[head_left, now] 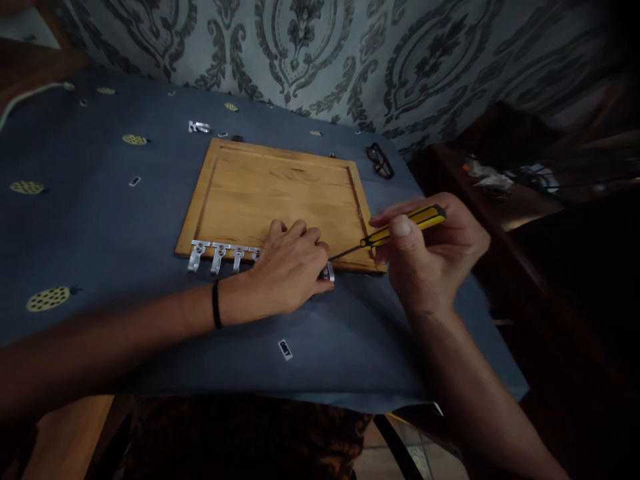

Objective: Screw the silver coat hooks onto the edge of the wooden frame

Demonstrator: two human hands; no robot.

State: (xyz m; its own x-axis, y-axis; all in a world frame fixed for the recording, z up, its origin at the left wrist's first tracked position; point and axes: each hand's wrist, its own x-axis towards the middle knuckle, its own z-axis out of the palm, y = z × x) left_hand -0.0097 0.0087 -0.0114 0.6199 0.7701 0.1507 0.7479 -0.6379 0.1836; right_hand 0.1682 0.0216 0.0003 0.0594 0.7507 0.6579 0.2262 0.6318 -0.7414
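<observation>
In the one view, from the head camera, I see a wooden board (280, 193) lying flat on a table spread with a blue cloth (100, 247). It is made like a shallow tray, a rim running round a sunken panel at the far side and both ends, streaky wood grain within.

Along its near edge sits a row of silver hooks (199, 257), their curved ends jutting past the wood; the fourth from the left is partly covered by fingers. The left hand (295, 267) lies bent over this edge, knuckles up, its thumb by another hook at the right; whether it pinches that one I can't tell. A black band (216, 303) circles the wrist.

The right hand (433, 257) is closed round the yellow and black handle of a screwdriver (400, 230), held slanting, its shaft running down to the near edge beside the left hand. Its very tip is too small to make out.

Behind the board lies a loose silver piece (200, 127); near the far right corner, dark glasses (380, 161). Off to the right, a dark wooden surface holds a crumpled pale bundle (493, 179), its contents unclear.
</observation>
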